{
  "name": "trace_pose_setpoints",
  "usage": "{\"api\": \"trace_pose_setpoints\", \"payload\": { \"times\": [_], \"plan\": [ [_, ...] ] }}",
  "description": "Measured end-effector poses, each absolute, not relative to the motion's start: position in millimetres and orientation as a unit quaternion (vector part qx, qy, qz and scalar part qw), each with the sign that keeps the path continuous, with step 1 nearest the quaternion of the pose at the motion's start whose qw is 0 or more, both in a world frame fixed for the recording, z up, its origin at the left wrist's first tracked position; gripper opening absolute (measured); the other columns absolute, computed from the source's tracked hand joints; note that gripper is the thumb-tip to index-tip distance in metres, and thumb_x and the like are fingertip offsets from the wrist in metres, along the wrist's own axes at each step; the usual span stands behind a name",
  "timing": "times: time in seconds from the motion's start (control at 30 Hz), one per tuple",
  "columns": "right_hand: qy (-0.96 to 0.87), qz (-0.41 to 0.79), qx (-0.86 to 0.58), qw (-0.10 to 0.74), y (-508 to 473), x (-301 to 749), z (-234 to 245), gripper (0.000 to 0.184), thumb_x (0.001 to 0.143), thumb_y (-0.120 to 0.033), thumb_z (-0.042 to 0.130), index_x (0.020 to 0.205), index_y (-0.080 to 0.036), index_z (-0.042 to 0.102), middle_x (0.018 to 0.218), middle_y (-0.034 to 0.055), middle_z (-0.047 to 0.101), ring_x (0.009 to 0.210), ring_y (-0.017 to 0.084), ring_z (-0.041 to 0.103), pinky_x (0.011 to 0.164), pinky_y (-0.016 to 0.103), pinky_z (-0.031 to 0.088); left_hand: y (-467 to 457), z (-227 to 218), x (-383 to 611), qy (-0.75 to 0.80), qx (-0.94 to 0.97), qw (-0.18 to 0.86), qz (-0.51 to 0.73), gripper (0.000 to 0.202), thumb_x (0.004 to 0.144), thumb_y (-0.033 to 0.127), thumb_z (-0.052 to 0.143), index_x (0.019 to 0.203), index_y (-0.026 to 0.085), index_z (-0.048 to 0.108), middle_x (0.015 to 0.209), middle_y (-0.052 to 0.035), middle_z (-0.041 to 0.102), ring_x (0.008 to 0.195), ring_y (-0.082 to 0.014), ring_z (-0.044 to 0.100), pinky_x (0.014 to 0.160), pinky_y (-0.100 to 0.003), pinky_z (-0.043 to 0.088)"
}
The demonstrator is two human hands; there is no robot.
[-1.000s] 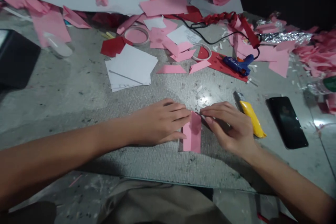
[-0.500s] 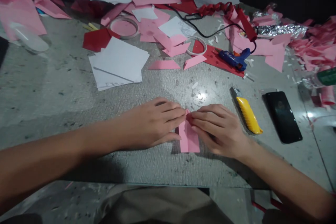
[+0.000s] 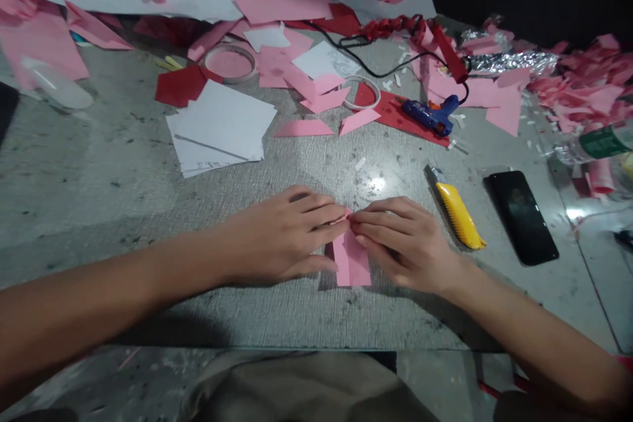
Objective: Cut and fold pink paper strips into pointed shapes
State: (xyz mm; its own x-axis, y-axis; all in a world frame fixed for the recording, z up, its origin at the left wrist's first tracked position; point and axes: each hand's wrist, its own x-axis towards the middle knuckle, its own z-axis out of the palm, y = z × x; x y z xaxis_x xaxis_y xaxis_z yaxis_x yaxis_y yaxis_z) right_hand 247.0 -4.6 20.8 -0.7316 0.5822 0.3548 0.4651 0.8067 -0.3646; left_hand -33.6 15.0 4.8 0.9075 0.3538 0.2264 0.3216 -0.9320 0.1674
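Your left hand (image 3: pixel 284 237) lies palm down on the grey table (image 3: pixel 123 171), fingers stretched out together toward the right, their tips pressing the upper left edge of a small pink paper strip (image 3: pixel 352 264). Your right hand (image 3: pixel 403 244) comes in from the other side, fingers flat and close together, tips meeting the left hand's tips over the top end of the same strip. Neither hand grips it; both press it flat against the table. The strip lies between your two hands, its lower end sticking out toward you, uncovered.

Just to the right of your right hand lies a yellow utility knife (image 3: pixel 457 214), and beyond that a black phone (image 3: pixel 520 216), face up. Farther back, a blue glue gun (image 3: pixel 430 115) rests on red paper with its black cord trailing away. A stack of white sheets (image 3: pixel 220 128) lies behind your left hand, well apart from it, among scattered pink paper scraps (image 3: pixel 304 128).
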Motion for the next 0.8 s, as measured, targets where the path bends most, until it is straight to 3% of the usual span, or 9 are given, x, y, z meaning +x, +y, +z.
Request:
{"api": "trace_pose_setpoints", "payload": {
  "times": [0.53,0.8],
  "plan": [
    [-0.903,0.186,-0.288,0.261,3,243,17,0.022,0.1,-0.013,0.061,0.115,-0.02,0.075,0.117,0.0081,0.082,0.109,0.024,0.075,0.101,0.048,0.059,16,5,-31,0.175,0.975,0.069,0.117,0.059,0.111,0.055,0.044,0.144,0.009,0.06,0.146,-0.0195,0.062,0.135,-0.0351,0.053,0.113,-0.051,0.038],
    [-0.898,0.168,-0.298,0.278,8,238,9,0.021,0.105,-0.018,0.055,0.103,-0.016,0.076,0.1,0.0087,0.082,0.099,0.021,0.072,0.095,0.039,0.057,18,3,-37,0.167,0.978,0.065,0.103,0.055,0.112,0.047,0.043,0.15,0.008,0.054,0.147,-0.0217,0.058,0.137,-0.0355,0.05,0.113,-0.052,0.039]
  ]
}}
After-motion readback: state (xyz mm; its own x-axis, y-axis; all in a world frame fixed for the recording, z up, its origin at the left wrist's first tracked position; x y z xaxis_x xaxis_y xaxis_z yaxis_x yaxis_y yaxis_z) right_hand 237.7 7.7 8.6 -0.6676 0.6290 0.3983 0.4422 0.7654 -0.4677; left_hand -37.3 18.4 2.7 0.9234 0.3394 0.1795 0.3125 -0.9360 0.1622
